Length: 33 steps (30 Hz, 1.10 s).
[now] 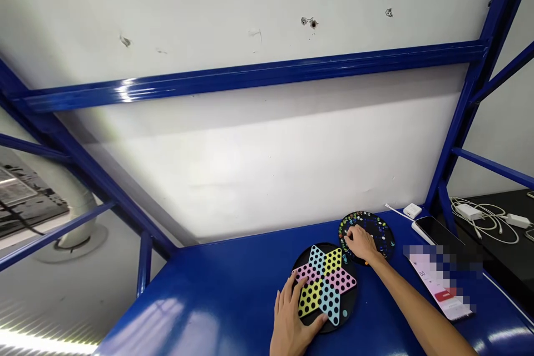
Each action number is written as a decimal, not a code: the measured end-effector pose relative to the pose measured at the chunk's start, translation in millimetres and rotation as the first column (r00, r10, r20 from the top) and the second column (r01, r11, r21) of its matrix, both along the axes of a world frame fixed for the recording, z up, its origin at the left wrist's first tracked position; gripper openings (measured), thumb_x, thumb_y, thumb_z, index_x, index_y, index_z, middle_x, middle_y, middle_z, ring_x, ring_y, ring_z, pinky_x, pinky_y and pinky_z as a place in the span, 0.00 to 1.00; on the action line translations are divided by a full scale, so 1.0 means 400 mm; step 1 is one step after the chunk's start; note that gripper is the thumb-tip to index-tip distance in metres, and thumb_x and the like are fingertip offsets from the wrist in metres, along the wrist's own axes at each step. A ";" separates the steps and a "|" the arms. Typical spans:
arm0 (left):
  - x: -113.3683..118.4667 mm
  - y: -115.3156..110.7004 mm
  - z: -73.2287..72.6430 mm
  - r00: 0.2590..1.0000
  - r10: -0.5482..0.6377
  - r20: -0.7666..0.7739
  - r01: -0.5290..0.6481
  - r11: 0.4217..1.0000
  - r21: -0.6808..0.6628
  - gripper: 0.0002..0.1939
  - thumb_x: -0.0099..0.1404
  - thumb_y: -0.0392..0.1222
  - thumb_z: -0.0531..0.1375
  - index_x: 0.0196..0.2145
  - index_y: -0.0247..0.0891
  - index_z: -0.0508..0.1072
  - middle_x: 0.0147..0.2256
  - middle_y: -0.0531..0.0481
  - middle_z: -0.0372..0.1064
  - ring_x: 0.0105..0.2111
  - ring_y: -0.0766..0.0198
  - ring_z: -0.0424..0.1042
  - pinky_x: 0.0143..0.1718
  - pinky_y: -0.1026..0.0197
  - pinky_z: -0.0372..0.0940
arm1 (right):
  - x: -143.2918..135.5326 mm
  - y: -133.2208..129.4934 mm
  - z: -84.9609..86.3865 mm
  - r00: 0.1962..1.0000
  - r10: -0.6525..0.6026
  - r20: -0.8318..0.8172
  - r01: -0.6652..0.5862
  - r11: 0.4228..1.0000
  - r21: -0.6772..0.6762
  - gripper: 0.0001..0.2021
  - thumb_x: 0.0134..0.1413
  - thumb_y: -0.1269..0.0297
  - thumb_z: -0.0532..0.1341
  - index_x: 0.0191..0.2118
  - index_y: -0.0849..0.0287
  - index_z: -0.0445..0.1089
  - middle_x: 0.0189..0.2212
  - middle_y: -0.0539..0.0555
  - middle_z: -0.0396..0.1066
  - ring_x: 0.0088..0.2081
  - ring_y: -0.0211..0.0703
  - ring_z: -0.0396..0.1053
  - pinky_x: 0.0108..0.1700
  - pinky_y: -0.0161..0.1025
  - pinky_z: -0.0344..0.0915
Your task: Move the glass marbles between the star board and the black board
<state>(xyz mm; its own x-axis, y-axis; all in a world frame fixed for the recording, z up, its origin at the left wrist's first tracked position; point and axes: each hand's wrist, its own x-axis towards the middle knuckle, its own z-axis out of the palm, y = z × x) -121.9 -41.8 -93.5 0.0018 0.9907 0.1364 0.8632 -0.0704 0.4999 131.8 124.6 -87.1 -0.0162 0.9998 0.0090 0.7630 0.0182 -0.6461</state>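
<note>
A round black Chinese checkers board (322, 277) lies on the blue table, its star marked with pink, yellow and light-blue sections full of black holes. My left hand (291, 311) rests on the board's left and lower edge with fingers spread. Behind it to the right is a round black tray (386, 233) with many small coloured marbles along its rim. Over the tray's left part, my right hand (359, 243) has its fingers curled together. Whatever is between those fingertips is hidden or too small to name.
The blue table (200, 278) meets a white wall behind a blue metal frame (250, 75). To the right lie a lit phone (444, 289), a dark-screened phone (438, 231), a white charger (412, 211) and a white cable. More cables (492, 219) lie on a black surface further right.
</note>
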 end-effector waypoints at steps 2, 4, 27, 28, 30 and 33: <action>-0.002 0.000 -0.006 1.000 -0.006 -0.014 0.006 1.000 0.003 0.39 0.58 0.63 0.63 0.64 0.50 0.63 0.69 0.44 0.53 0.68 0.41 0.55 0.68 0.30 0.46 | 0.004 -0.001 0.004 1.000 0.022 0.006 -0.022 1.000 0.022 0.08 0.60 0.62 0.60 0.30 0.57 0.70 0.36 0.53 0.70 0.33 0.41 0.69 0.33 0.35 0.57; -0.005 0.001 -0.011 1.000 -0.008 -0.027 0.008 1.000 -0.002 0.39 0.57 0.63 0.63 0.64 0.51 0.63 0.70 0.44 0.53 0.68 0.41 0.55 0.68 0.30 0.47 | 0.012 -0.009 0.012 1.000 0.031 -0.003 -0.031 0.998 0.047 0.09 0.62 0.60 0.58 0.32 0.57 0.70 0.35 0.53 0.69 0.34 0.42 0.68 0.34 0.35 0.58; 0.002 0.006 0.005 0.999 0.017 -0.034 -0.018 1.000 -0.026 0.37 0.56 0.62 0.64 0.62 0.52 0.66 0.69 0.46 0.54 0.67 0.42 0.57 0.68 0.33 0.48 | -0.027 -0.186 0.056 0.921 0.371 0.116 -0.383 0.916 0.115 0.11 0.61 0.71 0.52 0.43 0.54 0.68 0.44 0.53 0.67 0.37 0.41 0.69 0.42 0.39 0.64; 0.001 0.006 0.004 0.999 0.016 -0.034 -0.016 1.000 -0.021 0.37 0.56 0.62 0.64 0.62 0.52 0.66 0.69 0.47 0.55 0.67 0.42 0.57 0.68 0.33 0.48 | -0.018 -0.187 0.054 0.929 0.356 0.101 -0.367 0.920 0.137 0.10 0.62 0.70 0.52 0.43 0.54 0.68 0.44 0.53 0.68 0.37 0.41 0.70 0.42 0.39 0.65; 0.000 0.006 0.002 0.999 0.012 -0.035 -0.013 1.000 -0.014 0.38 0.56 0.62 0.63 0.62 0.52 0.66 0.69 0.47 0.55 0.67 0.42 0.57 0.68 0.33 0.48 | 0.018 -0.179 0.050 0.950 0.303 0.076 -0.311 0.935 0.172 0.10 0.63 0.69 0.52 0.43 0.53 0.68 0.44 0.52 0.68 0.39 0.41 0.71 0.43 0.38 0.65; 0.000 0.005 0.001 0.999 0.012 -0.036 -0.012 1.000 -0.010 0.37 0.56 0.63 0.63 0.62 0.53 0.66 0.69 0.47 0.55 0.67 0.42 0.57 0.68 0.33 0.48 | 0.120 -0.145 0.043 0.978 0.144 0.154 -0.171 0.969 0.177 0.10 0.64 0.68 0.52 0.45 0.54 0.69 0.46 0.54 0.69 0.42 0.43 0.72 0.44 0.39 0.65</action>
<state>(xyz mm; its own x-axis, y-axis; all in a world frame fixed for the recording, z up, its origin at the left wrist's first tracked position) -121.9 -39.8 -93.0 -0.0051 0.9920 0.1260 0.8814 -0.0550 0.4691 179.6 66.4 -69.7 -0.1878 0.9649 0.1834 0.8225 0.2565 -0.5077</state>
